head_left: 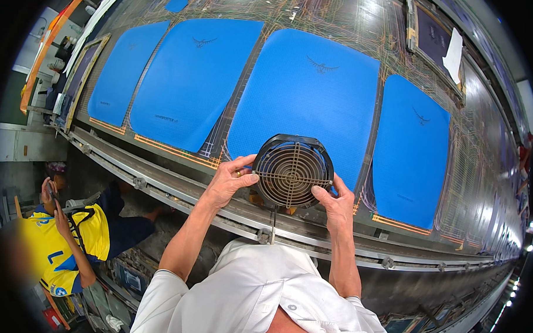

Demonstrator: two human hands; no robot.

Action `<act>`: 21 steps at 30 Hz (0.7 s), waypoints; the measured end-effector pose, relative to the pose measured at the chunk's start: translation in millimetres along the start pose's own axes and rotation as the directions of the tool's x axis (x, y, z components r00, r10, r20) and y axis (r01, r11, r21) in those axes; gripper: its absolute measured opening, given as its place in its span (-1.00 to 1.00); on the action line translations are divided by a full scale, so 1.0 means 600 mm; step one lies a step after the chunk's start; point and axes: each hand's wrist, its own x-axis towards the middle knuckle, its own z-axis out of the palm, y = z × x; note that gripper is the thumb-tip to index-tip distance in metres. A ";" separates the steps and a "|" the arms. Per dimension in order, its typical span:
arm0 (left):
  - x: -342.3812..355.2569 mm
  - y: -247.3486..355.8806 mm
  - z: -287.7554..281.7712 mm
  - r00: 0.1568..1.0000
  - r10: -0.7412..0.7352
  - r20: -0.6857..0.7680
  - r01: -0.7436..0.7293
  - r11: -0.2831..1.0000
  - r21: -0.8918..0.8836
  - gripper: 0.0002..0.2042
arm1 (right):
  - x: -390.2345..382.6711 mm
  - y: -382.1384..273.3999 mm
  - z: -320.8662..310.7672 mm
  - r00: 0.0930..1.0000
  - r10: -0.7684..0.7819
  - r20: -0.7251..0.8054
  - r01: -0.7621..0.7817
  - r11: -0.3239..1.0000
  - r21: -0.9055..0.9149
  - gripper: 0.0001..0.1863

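Observation:
A round black fan [293, 171] with a wire grille faces up at me, held over the near edge of a long printing table. My left hand [231, 180] grips its left rim, thumb on the grille's edge. My right hand [334, 199] grips the lower right rim. Directly beneath the fan lies a large blue fabric panel [316, 92] with a small dark emblem near its top. A thin cord hangs down from the fan's underside.
Other blue panels lie left [193, 76], far left [124, 70] and right [411, 151] on the dark table. A metal rail [177, 190] runs along its near edge. A person in a yellow shirt [67, 242] sits low at left. Framed screens [432, 34] lie at the far side.

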 end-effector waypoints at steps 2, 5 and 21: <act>0.001 0.000 -0.001 1.000 0.001 0.008 -0.002 1.000 0.012 -0.41 | 0.000 -0.001 0.000 1.000 0.007 -0.003 -0.007 1.000 -0.008 -0.36; 0.000 0.001 0.000 1.000 -0.001 0.001 0.001 1.000 0.001 -0.41 | 0.000 0.000 0.001 1.000 -0.002 -0.011 0.002 1.000 -0.017 -0.36; 0.000 0.001 0.000 1.000 -0.010 -0.002 0.010 1.000 -0.010 -0.41 | 0.000 -0.004 0.001 1.000 -0.001 -0.003 0.001 1.000 -0.011 -0.38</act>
